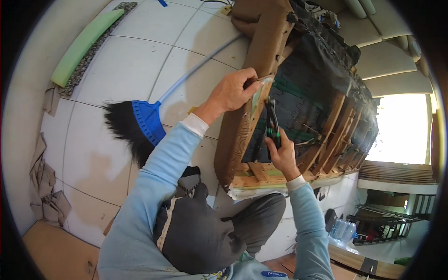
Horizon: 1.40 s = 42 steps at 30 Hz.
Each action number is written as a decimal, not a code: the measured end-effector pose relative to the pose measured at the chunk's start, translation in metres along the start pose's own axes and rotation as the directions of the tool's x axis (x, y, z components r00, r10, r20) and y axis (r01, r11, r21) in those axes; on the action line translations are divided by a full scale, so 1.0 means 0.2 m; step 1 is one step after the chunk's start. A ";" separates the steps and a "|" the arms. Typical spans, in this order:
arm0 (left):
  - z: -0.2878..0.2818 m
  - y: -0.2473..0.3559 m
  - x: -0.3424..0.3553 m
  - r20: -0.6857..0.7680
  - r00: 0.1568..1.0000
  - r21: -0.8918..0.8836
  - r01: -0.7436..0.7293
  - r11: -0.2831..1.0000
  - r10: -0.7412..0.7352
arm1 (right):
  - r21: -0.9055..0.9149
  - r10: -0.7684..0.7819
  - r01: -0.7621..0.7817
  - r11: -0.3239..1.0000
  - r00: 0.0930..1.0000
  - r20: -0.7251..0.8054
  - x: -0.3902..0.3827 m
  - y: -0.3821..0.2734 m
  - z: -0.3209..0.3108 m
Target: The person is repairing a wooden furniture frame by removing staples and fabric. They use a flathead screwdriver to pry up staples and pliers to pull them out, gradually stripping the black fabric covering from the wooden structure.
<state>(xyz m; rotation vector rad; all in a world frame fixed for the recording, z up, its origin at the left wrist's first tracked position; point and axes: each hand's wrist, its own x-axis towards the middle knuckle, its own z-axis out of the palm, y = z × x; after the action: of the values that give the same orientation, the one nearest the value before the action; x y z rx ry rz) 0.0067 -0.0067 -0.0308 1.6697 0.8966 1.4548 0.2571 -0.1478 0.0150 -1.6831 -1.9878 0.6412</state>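
An upturned piece of furniture (233,154), likely a sofa, shows brown upholstery, bare wooden slats and dark torn backing. My left hand (235,88) has its fingers curled on the top of its near brown edge, at a pale exposed strip (259,95). Just to the right, my right hand (282,156) is closed round black pliers (273,119) with green on the handles, their jaws close to that strip, below my left fingers. Whether the jaws grip anything is too small to tell.
A blue broom (147,122) lies on white tiles (130,60) at left, near a green foam strip (88,44) and crumpled brown material (44,177). Pale cushions (382,60) are at upper right; water bottles (343,231) and a railing stand at lower right.
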 end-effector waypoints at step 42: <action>0.04 0.28 0.04 0.025 0.998 0.540 -0.062 0.840 0.057 | 0.716 0.365 -0.218 0.664 0.929 -0.055 -0.11 -0.28 0.21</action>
<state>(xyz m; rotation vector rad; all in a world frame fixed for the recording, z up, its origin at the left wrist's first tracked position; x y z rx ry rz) 0.0176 -0.0286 0.0216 2.1214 1.3552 1.3014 0.1913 -0.1791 0.0144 -1.4871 -1.0934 1.1283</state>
